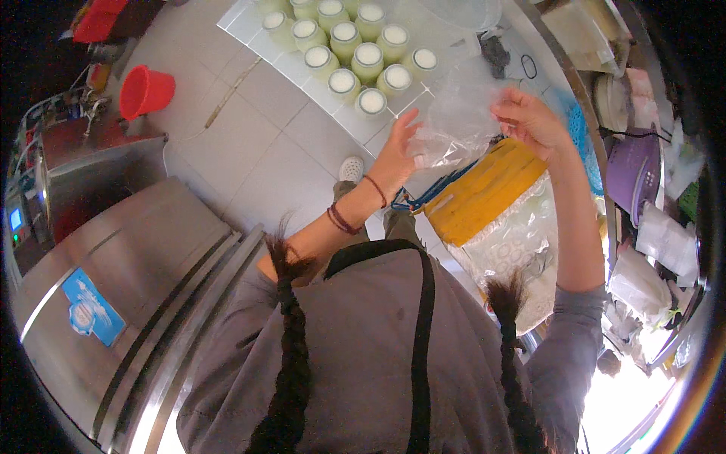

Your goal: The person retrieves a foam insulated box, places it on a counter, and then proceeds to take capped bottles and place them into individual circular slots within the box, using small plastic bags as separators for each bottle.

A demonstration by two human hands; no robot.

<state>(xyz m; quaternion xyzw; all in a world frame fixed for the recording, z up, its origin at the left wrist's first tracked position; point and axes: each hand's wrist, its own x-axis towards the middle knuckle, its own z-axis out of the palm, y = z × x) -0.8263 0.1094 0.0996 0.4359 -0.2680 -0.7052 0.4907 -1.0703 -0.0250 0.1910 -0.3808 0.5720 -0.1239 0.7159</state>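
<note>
Between my two hands a clear plastic bag (454,127) is stretched, thin and crinkled. My left hand (400,150) pinches its left edge, with the fingers partly hidden behind the film. At the upper right, my right hand (524,122) grips the other edge with bent fingers. Just beyond the bag, several glass jars (367,62) of pale green contents with white tops stand in rows on a tiled table (317,93). Below my right hand lies a yellow cardboard box or packet (482,193), with clear plastic packaging (510,244) beside it.
A blue cord (442,184) lies beside the yellow packet. A black crumpled item (495,54) and a dark loop (528,66) rest on the table's far right. Shelving at right holds a purple basket (632,173). A red bucket (146,92) and a stainless steel cabinet (125,244) are at left.
</note>
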